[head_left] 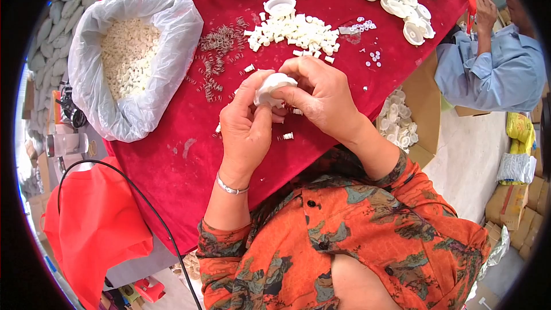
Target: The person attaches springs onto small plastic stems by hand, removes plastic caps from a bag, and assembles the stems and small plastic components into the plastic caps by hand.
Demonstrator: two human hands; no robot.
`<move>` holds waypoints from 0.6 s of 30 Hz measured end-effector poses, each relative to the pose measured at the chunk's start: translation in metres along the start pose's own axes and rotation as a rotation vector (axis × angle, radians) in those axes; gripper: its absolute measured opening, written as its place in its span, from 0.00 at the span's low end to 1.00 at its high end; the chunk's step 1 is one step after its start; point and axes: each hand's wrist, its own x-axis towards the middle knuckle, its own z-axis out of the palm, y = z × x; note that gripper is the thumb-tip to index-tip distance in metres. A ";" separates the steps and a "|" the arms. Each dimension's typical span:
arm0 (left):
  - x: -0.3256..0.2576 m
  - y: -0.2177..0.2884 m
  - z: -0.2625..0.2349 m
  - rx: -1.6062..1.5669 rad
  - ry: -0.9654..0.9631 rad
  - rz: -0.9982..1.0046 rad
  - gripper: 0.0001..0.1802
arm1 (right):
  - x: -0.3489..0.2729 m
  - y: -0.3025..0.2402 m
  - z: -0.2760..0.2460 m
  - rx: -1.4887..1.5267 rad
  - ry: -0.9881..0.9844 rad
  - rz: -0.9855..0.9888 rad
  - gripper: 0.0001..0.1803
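Both my hands are closed around a white round plastic part (274,87), held above the red cloth. My left hand (248,123) grips its left and lower side, with a silver bracelet at the wrist. My right hand (324,95) pinches it from the right, thumb across its face. Just beyond lies a heap of small cream plastic pieces (295,34), with a white round cap (280,6) at its far side. To its left are scattered metal springs (221,46). A small white piece with a spring (287,136) lies below my hands. My fingers hide part of the held piece.
A plastic-lined bag (172,89) of small cream pieces stands at the left. White discs (396,0) pile up at the far right. An open cardboard box (425,120) with translucent parts sits beside the table. A person in a blue shirt (493,72) is at the right.
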 end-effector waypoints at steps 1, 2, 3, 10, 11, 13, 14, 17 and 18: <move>-0.001 -0.001 -0.002 0.057 -0.046 0.018 0.24 | 0.000 -0.003 -0.002 -0.035 -0.043 -0.006 0.10; -0.001 -0.001 -0.003 0.115 -0.093 0.036 0.25 | 0.000 -0.004 -0.003 -0.069 -0.086 -0.012 0.10; -0.002 -0.001 -0.002 0.114 -0.094 0.035 0.25 | 0.000 -0.004 -0.003 -0.070 -0.086 -0.012 0.10; 0.000 0.007 -0.003 -0.230 -0.111 -0.022 0.17 | 0.003 -0.011 -0.016 -0.250 -0.120 -0.237 0.11; 0.001 0.009 -0.004 -0.462 -0.124 -0.101 0.18 | 0.003 -0.012 -0.016 -0.296 -0.093 -0.385 0.12; 0.000 0.010 -0.002 -0.486 -0.093 -0.092 0.22 | -0.001 -0.014 -0.014 -0.335 -0.089 -0.427 0.13; -0.001 0.011 -0.004 -0.472 -0.086 -0.168 0.21 | -0.002 -0.015 -0.013 -0.375 -0.083 -0.468 0.14; -0.001 0.018 -0.009 -0.492 -0.058 -0.343 0.19 | -0.005 -0.017 -0.017 -0.499 -0.059 -0.531 0.15; 0.001 0.020 -0.015 -0.570 -0.146 -0.412 0.19 | -0.004 -0.017 -0.017 -0.498 -0.062 -0.533 0.15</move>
